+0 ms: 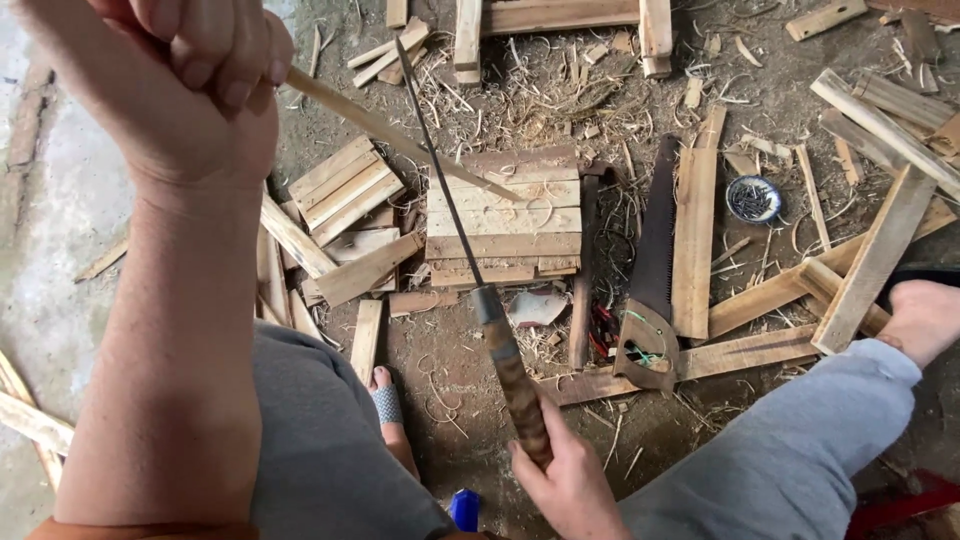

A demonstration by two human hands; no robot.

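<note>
Left hand (pixel 190 75) clenched on the stick (pixel 400 135), right hand (pixel 570 480) gripping the knife (pixel 470 270) handle — I'd shave thin, blade stroking away from my fingers.

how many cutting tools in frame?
2. A long thin-bladed knife with a wooden handle, its handle in the right hand; a dark hand saw on the ground right of the stacked planks. Scraps may hide more.

soft even daylight, faint shadows, sharp throughout.
</note>
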